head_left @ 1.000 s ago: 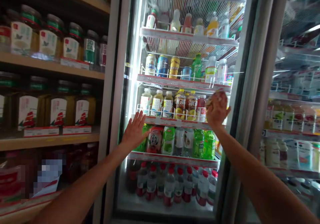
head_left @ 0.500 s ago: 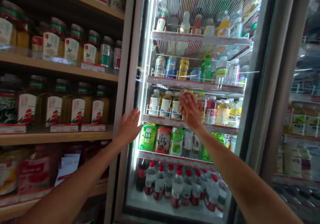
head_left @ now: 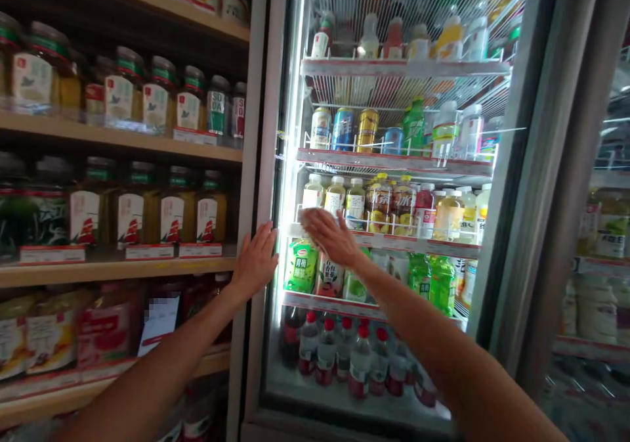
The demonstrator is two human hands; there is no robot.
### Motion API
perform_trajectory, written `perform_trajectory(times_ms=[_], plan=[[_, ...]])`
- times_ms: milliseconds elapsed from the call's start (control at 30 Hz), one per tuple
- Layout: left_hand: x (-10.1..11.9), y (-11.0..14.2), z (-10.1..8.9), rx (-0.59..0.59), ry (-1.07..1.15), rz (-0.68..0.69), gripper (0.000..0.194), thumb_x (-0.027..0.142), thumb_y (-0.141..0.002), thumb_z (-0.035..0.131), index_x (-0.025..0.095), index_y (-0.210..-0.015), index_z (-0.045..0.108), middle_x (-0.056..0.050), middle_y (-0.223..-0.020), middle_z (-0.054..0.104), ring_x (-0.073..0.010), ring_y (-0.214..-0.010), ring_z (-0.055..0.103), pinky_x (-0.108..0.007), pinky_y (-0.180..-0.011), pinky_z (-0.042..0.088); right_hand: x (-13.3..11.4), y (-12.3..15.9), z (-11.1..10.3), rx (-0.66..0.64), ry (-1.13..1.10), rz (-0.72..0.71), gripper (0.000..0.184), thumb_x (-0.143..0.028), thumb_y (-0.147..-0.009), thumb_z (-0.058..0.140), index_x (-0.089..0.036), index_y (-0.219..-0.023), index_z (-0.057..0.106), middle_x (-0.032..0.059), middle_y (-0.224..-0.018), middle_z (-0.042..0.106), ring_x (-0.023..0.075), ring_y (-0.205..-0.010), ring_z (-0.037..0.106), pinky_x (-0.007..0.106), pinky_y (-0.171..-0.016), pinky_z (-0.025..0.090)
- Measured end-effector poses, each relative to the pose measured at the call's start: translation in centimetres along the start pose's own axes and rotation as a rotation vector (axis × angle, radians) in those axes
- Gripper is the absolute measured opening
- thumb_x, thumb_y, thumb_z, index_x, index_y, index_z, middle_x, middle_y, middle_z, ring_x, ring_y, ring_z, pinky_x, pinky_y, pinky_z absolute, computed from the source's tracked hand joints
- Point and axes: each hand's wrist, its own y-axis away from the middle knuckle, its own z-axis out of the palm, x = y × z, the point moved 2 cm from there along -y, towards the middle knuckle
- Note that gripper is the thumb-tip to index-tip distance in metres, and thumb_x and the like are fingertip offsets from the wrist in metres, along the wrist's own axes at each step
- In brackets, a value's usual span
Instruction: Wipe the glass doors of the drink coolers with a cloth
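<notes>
Plainly, the glass door (head_left: 319, 399) fronts cans (head_left: 343, 130) and red-capped bottles (head_left: 360, 366) — the right hand (head_left: 331, 235) lies extended against it, its grip too blurred to tell; the left hand (head_left: 254, 261) spreads on the metal frame (head_left: 268, 133), near amber-filled bottles (head_left: 130, 212).

Placing the left hand (head_left: 254, 261) at the left frame (head_left: 274, 87) of the cooler (head_left: 295, 396); having side shelves (head_left: 187, 266) of jars (head_left: 130, 222) left of that hand; spreading the right hand (head_left: 332, 238) farther right, before the drinks; showing cans (head_left: 343, 129) above it, a row of bottles (head_left: 380, 204) at its right, larger bottles (head_left: 301, 265) just below and behind, small bottles (head_left: 361, 363) lower still; having another cooler (head_left: 608, 232) well right of both hands.
</notes>
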Motion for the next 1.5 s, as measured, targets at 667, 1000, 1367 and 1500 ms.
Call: perform_trajectory(times_ms=[667, 1000, 1367, 1500], plan=[[11.7, -1.5, 2.9, -0.037, 0.078, 0.150, 0.055, 0.030, -0.086, 0.038, 0.010, -0.137, 0.034, -0.012, -0.148, 0.026, -0.0259, -0.138, 0.021, -0.049, -0.112, 0.017, 13.1, 21.8, -5.3, 0.264, 0.251, 0.851, 0.047, -0.028, -0.088, 0.038, -0.024, -0.135, 0.041, 0.0112, -0.147, 0.030, 0.0274, -0.136, 0.025, 0.056, -0.106, 0.018], [12.0, -0.4, 3.2, -0.004, 0.105, 0.103, 0.062, 0.036, -0.089, 0.035, 0.013, -0.144, 0.016, -0.013, -0.149, 0.022, -0.0260, -0.139, 0.018, -0.051, -0.112, 0.015, 2.6, 14.3, -0.4, 0.106, 0.065, 0.443, 0.053, -0.024, -0.085, 0.043, -0.029, -0.137, 0.036, 0.0036, -0.145, 0.035, 0.0239, -0.138, 0.021, 0.051, -0.110, 0.015], [9.2, 2.1, 4.4, -0.025, 0.095, -0.016, 0.064, 0.037, -0.088, 0.035, 0.010, -0.143, 0.016, -0.016, -0.150, 0.018, -0.0278, -0.139, 0.018, -0.053, -0.110, 0.019, 7.9, 20.3, -2.8, 0.287, 0.176, 1.038, 0.051, -0.025, -0.085, 0.037, -0.020, -0.136, 0.040, 0.0121, -0.149, 0.024, 0.0295, -0.139, 0.016, 0.058, -0.105, 0.022], [8.9, 2.9, 3.9, -0.073, 0.072, 0.053, 0.060, 0.035, -0.088, 0.035, 0.011, -0.142, 0.022, -0.014, -0.149, 0.023, -0.0268, -0.138, 0.020, -0.053, -0.111, 0.018, -0.5, 13.6, 0.6, 0.060, -0.013, 0.511, 0.054, -0.023, -0.084, 0.043, -0.028, -0.137, 0.037, 0.0041, -0.147, 0.032, 0.0250, -0.139, 0.017, 0.054, -0.110, 0.015]])
